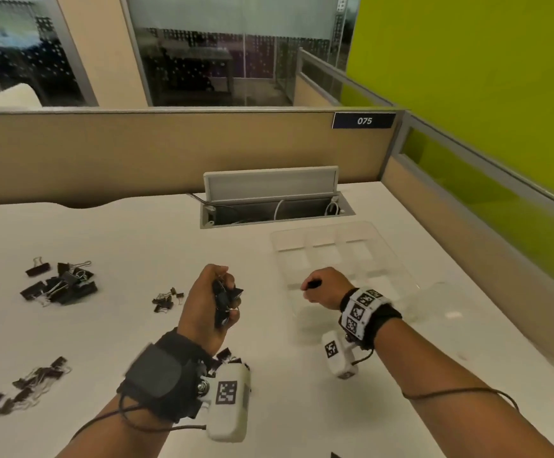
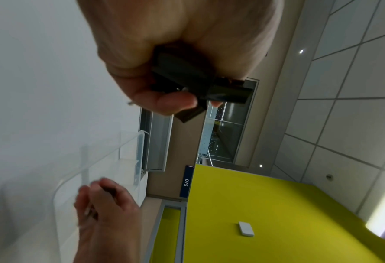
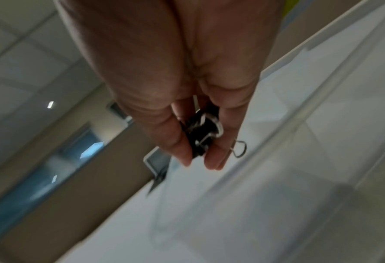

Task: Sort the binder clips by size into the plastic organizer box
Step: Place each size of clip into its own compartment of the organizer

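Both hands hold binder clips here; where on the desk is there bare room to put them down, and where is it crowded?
Bare desk shows between the far piles and the partition, and in front of the organizer box near the right hand. The box's compartments look empty. It is crowded on the left: large clips, small clips, medium clips, more under the left hand.

The left hand (image 1: 203, 305) grips a bunch of black clips (image 1: 225, 300) above the white desk (image 1: 136, 233). The right hand (image 1: 323, 287) pinches one clip (image 1: 313, 284) over the clear organizer box (image 1: 338, 256). Three loose piles lie on the desk to the left: large clips (image 1: 59, 284), tiny clips (image 1: 166, 300), medium clips (image 1: 24, 381)
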A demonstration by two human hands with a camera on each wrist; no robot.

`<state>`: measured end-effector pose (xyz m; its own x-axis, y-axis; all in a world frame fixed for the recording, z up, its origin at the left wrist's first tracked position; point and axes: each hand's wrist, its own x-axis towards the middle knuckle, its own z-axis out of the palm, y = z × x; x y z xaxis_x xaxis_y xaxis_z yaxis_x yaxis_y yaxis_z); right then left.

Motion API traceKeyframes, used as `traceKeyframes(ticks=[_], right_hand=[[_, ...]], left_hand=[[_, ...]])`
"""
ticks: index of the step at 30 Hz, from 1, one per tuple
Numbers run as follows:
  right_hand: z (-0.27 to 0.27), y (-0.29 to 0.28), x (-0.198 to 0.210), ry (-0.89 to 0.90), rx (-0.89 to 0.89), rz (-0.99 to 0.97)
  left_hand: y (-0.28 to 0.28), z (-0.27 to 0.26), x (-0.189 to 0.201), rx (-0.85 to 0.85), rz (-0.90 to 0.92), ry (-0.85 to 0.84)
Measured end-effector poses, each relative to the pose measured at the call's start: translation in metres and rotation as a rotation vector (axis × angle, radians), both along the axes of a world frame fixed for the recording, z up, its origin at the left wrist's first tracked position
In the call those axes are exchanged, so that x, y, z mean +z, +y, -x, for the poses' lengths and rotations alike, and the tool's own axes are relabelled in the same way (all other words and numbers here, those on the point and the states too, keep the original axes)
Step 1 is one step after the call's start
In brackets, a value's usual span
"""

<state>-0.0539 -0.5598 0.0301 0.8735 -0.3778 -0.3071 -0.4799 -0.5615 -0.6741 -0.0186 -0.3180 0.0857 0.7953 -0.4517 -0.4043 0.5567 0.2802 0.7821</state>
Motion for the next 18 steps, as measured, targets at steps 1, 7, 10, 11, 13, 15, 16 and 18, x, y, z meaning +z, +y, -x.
traceKeyframes(ticks=[1,7,10,11,13,15,16,18], right_hand=[[-0.004,0.0,-0.006,0.038,0.068,0.062],[-0.009,0.003,-0.021,0.144,0.225,0.179],[-0.007,0.0,-0.02,0.123,0.251,0.224],[-0.007,0.0,-0.021,0.119,0.262,0.237],[-0.007,-0.001,-0.022,0.126,0.292,0.258],[-0.006,-0.003,-0.021,0.135,0.329,0.289],[-0.007,-0.004,-0.021,0.136,0.347,0.301],[-0.006,-0.006,-0.019,0.135,0.368,0.297]], left_hand=[[-0.008,0.002,-0.001,0.004,-0.015,0.008],[-0.044,0.009,-0.013,-0.06,-0.116,0.129],[-0.062,0.009,-0.019,-0.076,-0.141,0.16],[-0.068,0.008,-0.02,-0.081,-0.148,0.164],[-0.078,0.007,-0.024,-0.089,-0.157,0.172],[-0.086,0.006,-0.028,-0.084,-0.159,0.197],[-0.09,0.006,-0.029,-0.077,-0.154,0.216],[-0.096,0.004,-0.032,-0.067,-0.151,0.24]])
